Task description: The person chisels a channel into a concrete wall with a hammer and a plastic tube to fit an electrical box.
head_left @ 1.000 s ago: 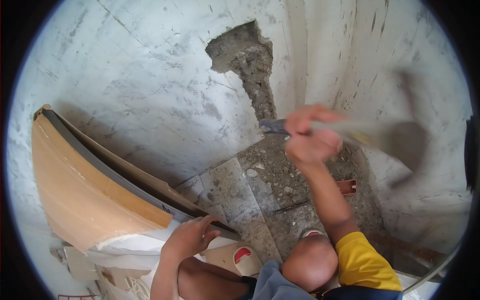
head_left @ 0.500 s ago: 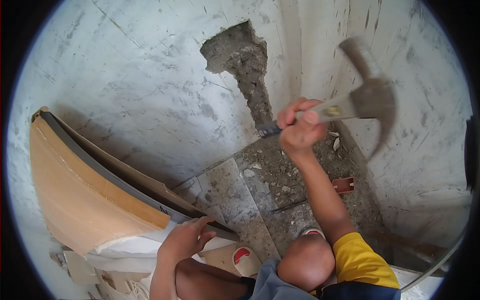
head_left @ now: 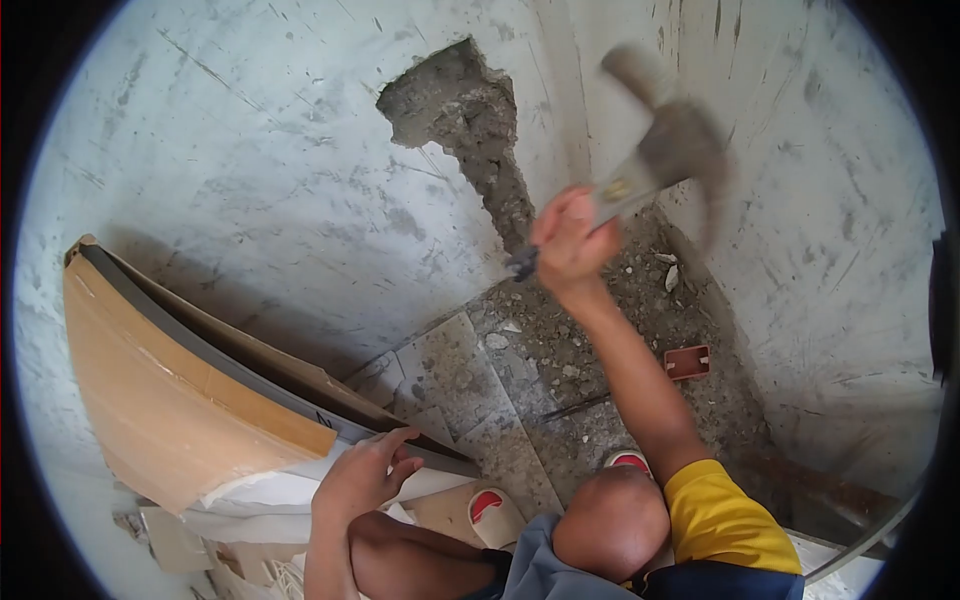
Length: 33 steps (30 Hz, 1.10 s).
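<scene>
My right hand [head_left: 578, 245] is wrapped round the handle of a claw hammer [head_left: 683, 140], raised in the air with its head up and to the right, blurred by motion. Behind it, a rough grey channel [head_left: 485, 150] is chipped out of the white wall, wide at the top and narrowing down to the floor. Over my bent left knee, my left hand [head_left: 362, 472] holds nothing, its index finger and thumb apart. Its fingertips are beside the edge of a tall cardboard-wrapped panel [head_left: 170, 370].
A small red-brown box [head_left: 687, 362] lies on the rubble-strewn floor [head_left: 640, 320] at the right. Near my feet is a thin dark rod [head_left: 577, 408]. Dusty tiles [head_left: 450, 370] adjoin the rubble. The walls meet in a corner behind the hammer.
The hammer and my right hand have swung left, and the hammer head is slightly higher in view. My left hand has barely moved. The view has shifted a little.
</scene>
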### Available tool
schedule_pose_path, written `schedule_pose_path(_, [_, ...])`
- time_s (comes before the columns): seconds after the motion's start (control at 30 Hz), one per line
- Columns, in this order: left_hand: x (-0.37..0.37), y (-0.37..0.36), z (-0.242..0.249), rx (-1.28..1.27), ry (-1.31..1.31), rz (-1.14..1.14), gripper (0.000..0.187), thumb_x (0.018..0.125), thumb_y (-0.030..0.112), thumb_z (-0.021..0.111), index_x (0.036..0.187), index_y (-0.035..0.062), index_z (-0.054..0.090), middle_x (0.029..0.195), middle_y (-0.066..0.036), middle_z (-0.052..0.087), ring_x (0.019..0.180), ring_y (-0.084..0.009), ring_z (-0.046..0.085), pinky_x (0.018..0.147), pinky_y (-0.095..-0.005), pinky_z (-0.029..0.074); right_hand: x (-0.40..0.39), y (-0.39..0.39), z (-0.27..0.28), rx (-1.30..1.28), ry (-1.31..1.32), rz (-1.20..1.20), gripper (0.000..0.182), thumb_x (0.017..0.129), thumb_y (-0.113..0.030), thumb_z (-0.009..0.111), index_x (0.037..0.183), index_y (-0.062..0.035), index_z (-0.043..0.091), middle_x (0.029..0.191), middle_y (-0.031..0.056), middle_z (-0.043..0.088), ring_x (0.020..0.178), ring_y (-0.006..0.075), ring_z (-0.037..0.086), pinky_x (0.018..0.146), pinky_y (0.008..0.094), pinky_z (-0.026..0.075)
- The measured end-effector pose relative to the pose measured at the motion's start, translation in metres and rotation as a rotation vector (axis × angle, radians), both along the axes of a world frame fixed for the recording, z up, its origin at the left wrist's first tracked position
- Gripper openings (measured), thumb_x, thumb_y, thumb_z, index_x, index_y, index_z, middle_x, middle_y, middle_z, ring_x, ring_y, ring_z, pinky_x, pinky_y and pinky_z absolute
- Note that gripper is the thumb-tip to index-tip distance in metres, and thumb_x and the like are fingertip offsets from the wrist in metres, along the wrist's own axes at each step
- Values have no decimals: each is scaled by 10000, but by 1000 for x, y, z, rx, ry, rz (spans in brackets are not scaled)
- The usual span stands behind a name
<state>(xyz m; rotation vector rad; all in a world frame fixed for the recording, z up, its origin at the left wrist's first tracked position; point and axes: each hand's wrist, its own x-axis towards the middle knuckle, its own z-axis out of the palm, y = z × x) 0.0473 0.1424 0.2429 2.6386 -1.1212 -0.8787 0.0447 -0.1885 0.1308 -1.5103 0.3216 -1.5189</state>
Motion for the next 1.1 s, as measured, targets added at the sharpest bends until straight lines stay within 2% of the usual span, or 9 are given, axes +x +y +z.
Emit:
schedule_pose_path(0.07, [-5,-1,-2,3,-2,-6,371,880,182,718,1204,35,613,866,-149,694,808,-313,675,727,-394,517,22,-4,-36,-118,29,-50,388,991,-295,530,919,86,543,685,273,609,639,460,623,575,475,468])
schedule_pose_path(0.13, [-4,-6,-4,-17,-94,-80,365,877,172,718,1199,34,613,864,-149,692,804,-315,673,724,-393,518,31,-14,-34,49,614,117,397,991,-297,531,927,95,544,691,300,607,682,487,628,598,509,474])
schedule_pose_path(0.37, [-3,0,-2,-44,4,-7,349,880,219,708,1173,49,620,852,-164,691,826,-364,661,728,-441,508,-35,-9,36,0,131,-68,389,1000,-319,520,886,53,539,658,269,600,580,428,617,566,489,476])
schedule_pose_path(0.5, [5,-1,-1,-15,-41,-24,361,874,170,719,1198,50,614,861,-148,692,802,-313,674,713,-393,515,9,0,-14,16,-231,94,372,1005,-326,512,895,29,533,633,214,597,566,349,629,543,458,479])
schedule_pose_path(0.57, [-5,-5,-3,-21,-44,-31,361,875,168,719,1199,50,613,857,-147,691,797,-311,673,710,-394,513,46,-5,-64,-63,687,26,381,1015,-341,497,894,20,520,582,129,549,538,253,606,501,412,458])
schedule_pose_path(0.6, [-6,-4,1,4,-55,-65,360,877,169,717,1200,51,612,860,-147,692,799,-309,674,712,-394,513,36,-2,-59,-46,677,10,381,1015,-341,497,894,20,520,582,129,549,538,253,606,501,412,458])
schedule_pose_path(0.67, [-3,-11,-1,-23,-83,-75,359,879,171,716,1202,52,611,862,-148,693,801,-308,676,714,-393,513,14,-10,-27,-77,531,150,376,985,-288,532,942,85,534,645,271,592,598,476,602,539,480,462])
schedule_pose_path(0.9, [3,1,2,-38,-9,-18,360,885,178,713,1202,43,609,852,-141,693,807,-309,679,719,-392,514,-10,-1,11,129,-43,123,404,991,-323,526,930,74,572,679,260,611,646,473,620,596,491,471])
schedule_pose_path(1.1, [2,-4,6,7,-57,-56,364,886,181,715,1206,44,609,847,-135,694,802,-303,680,718,-386,516,7,-34,-36,104,601,273,472,1014,-390,467,908,61,560,689,265,598,696,518,572,624,475,461])
